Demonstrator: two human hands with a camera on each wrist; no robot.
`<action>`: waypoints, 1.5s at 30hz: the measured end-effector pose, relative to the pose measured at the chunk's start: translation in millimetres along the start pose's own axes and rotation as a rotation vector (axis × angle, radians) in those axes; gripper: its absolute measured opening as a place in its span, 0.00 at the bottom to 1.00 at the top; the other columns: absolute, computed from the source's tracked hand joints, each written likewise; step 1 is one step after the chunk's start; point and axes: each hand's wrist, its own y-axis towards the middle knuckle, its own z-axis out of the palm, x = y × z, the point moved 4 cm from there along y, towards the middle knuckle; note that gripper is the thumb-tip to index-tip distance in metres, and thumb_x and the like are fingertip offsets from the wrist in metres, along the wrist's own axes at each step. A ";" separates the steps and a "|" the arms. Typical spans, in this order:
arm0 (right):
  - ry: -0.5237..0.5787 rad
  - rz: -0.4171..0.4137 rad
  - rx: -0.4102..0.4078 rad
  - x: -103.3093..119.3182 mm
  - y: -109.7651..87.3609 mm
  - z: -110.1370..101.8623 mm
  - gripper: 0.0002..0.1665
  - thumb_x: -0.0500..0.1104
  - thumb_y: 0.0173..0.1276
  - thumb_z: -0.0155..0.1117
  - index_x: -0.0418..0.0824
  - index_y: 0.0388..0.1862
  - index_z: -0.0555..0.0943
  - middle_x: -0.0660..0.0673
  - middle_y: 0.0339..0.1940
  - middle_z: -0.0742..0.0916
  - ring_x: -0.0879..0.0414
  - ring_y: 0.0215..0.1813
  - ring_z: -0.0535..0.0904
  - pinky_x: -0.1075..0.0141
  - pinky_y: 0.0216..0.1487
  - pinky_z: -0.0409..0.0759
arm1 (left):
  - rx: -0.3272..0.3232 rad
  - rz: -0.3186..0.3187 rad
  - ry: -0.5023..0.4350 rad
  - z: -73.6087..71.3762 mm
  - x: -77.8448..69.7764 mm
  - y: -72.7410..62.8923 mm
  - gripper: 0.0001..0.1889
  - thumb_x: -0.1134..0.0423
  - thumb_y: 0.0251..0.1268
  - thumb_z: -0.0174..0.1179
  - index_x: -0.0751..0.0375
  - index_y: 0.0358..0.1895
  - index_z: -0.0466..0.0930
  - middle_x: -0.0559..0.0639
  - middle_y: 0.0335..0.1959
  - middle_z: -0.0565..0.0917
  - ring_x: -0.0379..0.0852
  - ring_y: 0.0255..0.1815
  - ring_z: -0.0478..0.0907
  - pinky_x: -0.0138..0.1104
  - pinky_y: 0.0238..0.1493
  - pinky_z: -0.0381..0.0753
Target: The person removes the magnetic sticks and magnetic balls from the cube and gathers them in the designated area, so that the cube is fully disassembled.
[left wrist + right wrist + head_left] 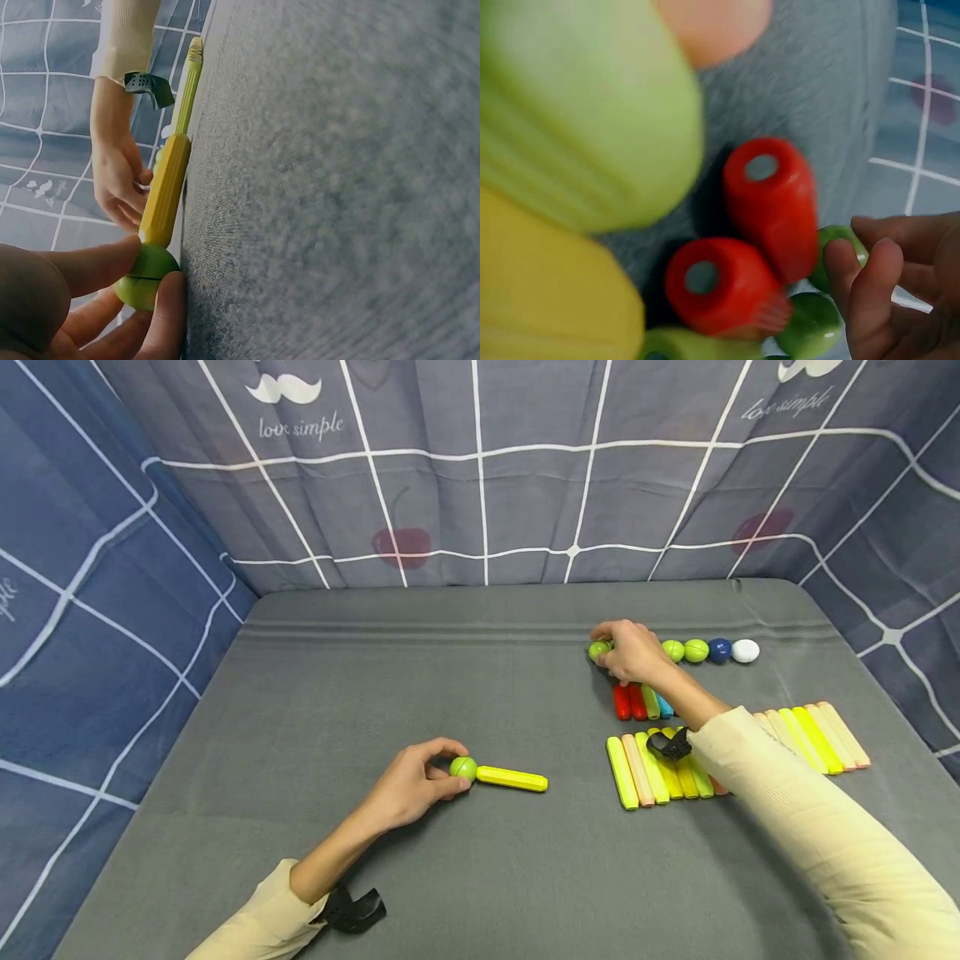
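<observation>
My left hand (pixel 408 785) pinches a green ball (pixel 463 768) between thumb and fingers, low over the grey cloth. A yellow ridged rod (pixel 512 778) extends from the ball toward the right, its end against the ball in the left wrist view (pixel 166 187). At the back right, my right hand (pixel 633 652) has thumb and fingers around a green ball (pixel 598 650) at the left end of a row of balls. Part of that row is hidden behind the hand. More green balls (pixel 696 650), a dark blue ball (pixel 720 650) and a white ball (pixel 746 651) continue the row.
Short red rods (pixel 622 702), a light green one and a blue one (pixel 664 706) lie below the right hand. Nearer stand long yellow, green and peach rods (pixel 621 772) side by side, partly under the right forearm. Checked curtains (pixel 525 510) enclose the grey table (pixel 337 693).
</observation>
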 end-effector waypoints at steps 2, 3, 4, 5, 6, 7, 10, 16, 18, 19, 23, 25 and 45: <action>0.011 -0.022 -0.017 5.1 -5.4 -2.2 0.23 0.36 0.68 0.63 0.32 0.61 0.77 0.30 0.58 0.80 0.53 0.20 0.81 0.49 0.45 0.79 | 0.001 0.000 0.005 -0.1 -0.6 0.0 0.16 0.66 0.59 0.71 0.59 0.50 0.82 0.52 0.42 0.85 0.40 0.28 0.82 0.33 0.28 0.79; 0.018 -0.041 -0.031 10.0 -9.7 -3.5 0.23 0.36 0.68 0.64 0.32 0.61 0.77 0.30 0.59 0.80 0.50 0.26 0.83 0.48 0.46 0.78 | 0.002 0.002 0.008 -0.1 -0.8 0.1 0.16 0.66 0.59 0.71 0.59 0.51 0.82 0.51 0.42 0.85 0.40 0.28 0.82 0.33 0.28 0.79; 0.035 -0.061 -0.037 15.7 -15.1 -4.3 0.23 0.37 0.68 0.64 0.32 0.61 0.77 0.31 0.59 0.79 0.49 0.26 0.83 0.49 0.44 0.78 | 0.002 0.002 0.008 0.0 -0.9 0.3 0.16 0.66 0.59 0.71 0.59 0.51 0.82 0.51 0.42 0.85 0.40 0.28 0.82 0.33 0.28 0.78; 0.066 -0.084 -0.034 22.7 -21.5 -4.0 0.23 0.37 0.68 0.65 0.33 0.61 0.77 0.31 0.59 0.80 0.47 0.27 0.83 0.49 0.42 0.80 | 0.002 0.002 0.007 0.0 -1.0 0.4 0.16 0.66 0.59 0.71 0.60 0.51 0.82 0.51 0.42 0.85 0.40 0.28 0.82 0.33 0.28 0.79; 0.095 -0.110 -0.031 31.0 -29.2 -2.4 0.23 0.37 0.68 0.65 0.33 0.61 0.78 0.32 0.58 0.80 0.47 0.29 0.83 0.50 0.40 0.80 | 0.005 0.003 0.002 0.1 -1.0 0.3 0.16 0.66 0.59 0.71 0.60 0.51 0.82 0.52 0.43 0.84 0.41 0.29 0.82 0.33 0.28 0.79; 0.127 -0.141 -0.021 40.2 -37.8 0.7 0.22 0.37 0.67 0.66 0.34 0.60 0.79 0.33 0.57 0.82 0.48 0.31 0.82 0.52 0.37 0.81 | 0.009 0.001 -0.008 0.0 -0.8 0.0 0.16 0.66 0.60 0.70 0.61 0.51 0.81 0.52 0.43 0.84 0.41 0.29 0.83 0.33 0.29 0.80; 0.194 -0.256 0.071 69.5 -66.3 18.1 0.20 0.38 0.67 0.68 0.35 0.57 0.81 0.38 0.53 0.84 0.54 0.33 0.82 0.60 0.31 0.82 | 0.017 -0.020 -0.059 -0.7 1.1 -1.5 0.17 0.66 0.61 0.70 0.63 0.53 0.81 0.54 0.47 0.83 0.43 0.33 0.84 0.34 0.33 0.81; 0.109 -0.455 0.227 105.1 -111.9 61.6 0.16 0.41 0.65 0.70 0.43 0.52 0.84 0.52 0.45 0.85 0.60 0.41 0.79 0.63 0.42 0.78 | 0.027 -0.070 -0.153 -1.3 4.8 -3.6 0.18 0.65 0.63 0.68 0.64 0.55 0.79 0.56 0.52 0.82 0.47 0.39 0.84 0.38 0.40 0.81; 0.093 -0.471 0.244 107.7 -118.1 71.9 0.17 0.39 0.65 0.71 0.44 0.53 0.84 0.54 0.44 0.85 0.60 0.42 0.78 0.63 0.44 0.77 | 0.033 -0.071 -0.159 -0.7 4.9 -4.2 0.19 0.64 0.63 0.68 0.64 0.55 0.79 0.56 0.53 0.82 0.47 0.40 0.84 0.39 0.41 0.81; 0.088 -0.474 0.248 108.2 -119.7 76.2 0.18 0.38 0.64 0.71 0.44 0.53 0.84 0.54 0.45 0.85 0.59 0.42 0.78 0.62 0.44 0.77 | 0.035 -0.070 -0.162 -0.4 5.0 -4.5 0.19 0.64 0.63 0.68 0.64 0.56 0.79 0.56 0.53 0.82 0.47 0.40 0.84 0.39 0.41 0.81; 0.055 -0.488 0.230 108.4 -122.0 86.9 0.21 0.34 0.62 0.71 0.42 0.55 0.83 0.53 0.47 0.85 0.59 0.46 0.78 0.59 0.49 0.78 | 0.039 -0.071 -0.179 -0.1 5.5 -5.1 0.19 0.65 0.63 0.68 0.65 0.56 0.78 0.57 0.54 0.81 0.47 0.41 0.84 0.39 0.42 0.80; 0.043 -0.496 0.218 109.0 -122.3 89.6 0.22 0.32 0.61 0.71 0.42 0.55 0.83 0.52 0.48 0.85 0.59 0.47 0.79 0.58 0.50 0.78 | 0.039 -0.068 -0.184 -0.3 5.6 -5.0 0.20 0.65 0.63 0.68 0.65 0.57 0.78 0.58 0.55 0.81 0.47 0.40 0.84 0.38 0.42 0.80; 0.003 -0.405 0.196 89.2 -150.2 62.0 0.35 0.31 0.60 0.64 0.50 0.67 0.74 0.56 0.41 0.80 0.61 0.39 0.74 0.63 0.40 0.75 | 0.012 -0.025 -0.137 -1.1 6.0 -8.8 0.19 0.66 0.64 0.67 0.66 0.58 0.80 0.56 0.46 0.86 0.45 0.36 0.84 0.32 0.38 0.80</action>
